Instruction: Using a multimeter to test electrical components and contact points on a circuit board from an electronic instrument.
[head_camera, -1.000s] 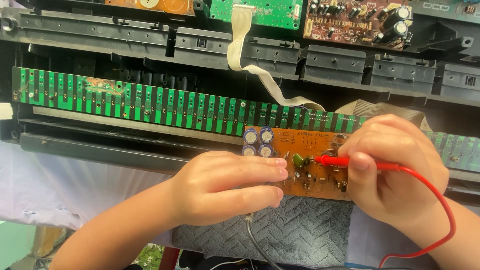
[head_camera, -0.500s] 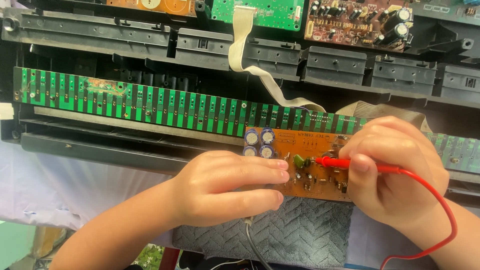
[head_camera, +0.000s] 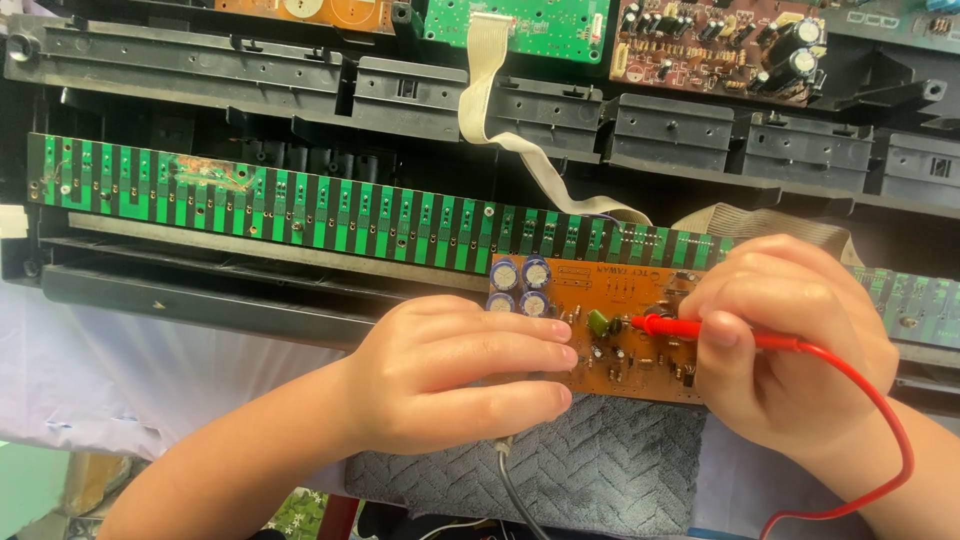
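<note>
Both hands lie on the small orange circuit board (head_camera: 620, 335): my right hand (head_camera: 790, 360) grips the red probe (head_camera: 700, 328), pointing left along it, my left hand (head_camera: 460, 375) closes over its left edge, perhaps around a black lead.

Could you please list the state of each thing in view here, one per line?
Orange circuit board: lying flat, partly on the grey cloth, pinned by the left hand.
Red probe: held, tip down on the orange board.
Left hand: pressed flat on the board's left part.
Right hand: closed around the probe.
Long green board: bare, lying in the opened black frame.
Flat ribbon cable: plugged in at the top, bent.
Grey cloth: spread flat.
</note>
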